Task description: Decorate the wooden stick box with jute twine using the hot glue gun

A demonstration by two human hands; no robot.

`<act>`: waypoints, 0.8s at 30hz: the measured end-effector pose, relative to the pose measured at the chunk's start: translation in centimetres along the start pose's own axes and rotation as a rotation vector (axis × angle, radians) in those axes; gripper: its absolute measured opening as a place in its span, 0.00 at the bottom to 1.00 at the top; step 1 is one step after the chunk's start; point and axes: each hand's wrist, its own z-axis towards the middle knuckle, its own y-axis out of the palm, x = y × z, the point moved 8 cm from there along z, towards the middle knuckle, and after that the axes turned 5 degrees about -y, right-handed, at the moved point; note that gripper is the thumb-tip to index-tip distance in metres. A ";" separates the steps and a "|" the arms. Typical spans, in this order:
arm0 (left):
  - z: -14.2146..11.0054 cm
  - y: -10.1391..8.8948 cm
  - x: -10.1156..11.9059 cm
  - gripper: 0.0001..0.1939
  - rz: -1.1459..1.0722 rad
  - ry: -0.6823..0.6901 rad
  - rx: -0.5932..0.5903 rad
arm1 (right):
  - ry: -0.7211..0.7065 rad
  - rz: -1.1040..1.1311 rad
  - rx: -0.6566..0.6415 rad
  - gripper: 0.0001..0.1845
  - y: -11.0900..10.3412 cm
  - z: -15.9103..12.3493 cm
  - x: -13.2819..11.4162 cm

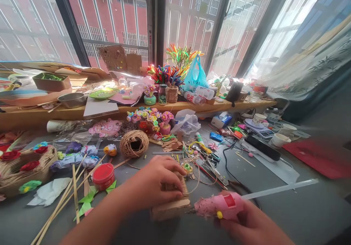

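My right hand (246, 219) grips a pink hot glue gun (216, 205), with a long clear glue stick (282, 189) jutting from its back end. The gun's metal nozzle points left, close to the right end of a wooden craft stick (175, 205). That stick lies along the near edge of a small twine-wrapped box (171, 213). My left hand (159, 181) bends over the box from the left and holds it, hiding much of its top. Loose twine (197, 183) trails off at the box's right. A small paper flower (187, 169) sits just behind it.
Behind my left hand lies a ball of twine (134, 144). Left are a red tub (103, 176), thin wooden sticks (61, 201) and a flower-trimmed basket (41, 168). Scissors (214, 159), a black cable (225, 157) and a black phone (261, 148) lie right. A crowded shelf (109, 110) runs behind.
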 end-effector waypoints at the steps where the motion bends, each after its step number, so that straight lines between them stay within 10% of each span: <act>1: 0.1 -0.1 -0.2 0.05 -0.021 -0.008 0.012 | -0.018 0.001 0.007 0.18 -0.1 0.0 -0.1; 24: 0.1 -0.3 -1.6 0.04 -0.160 -0.125 0.078 | -0.184 -0.058 0.076 0.33 1.1 0.8 -1.6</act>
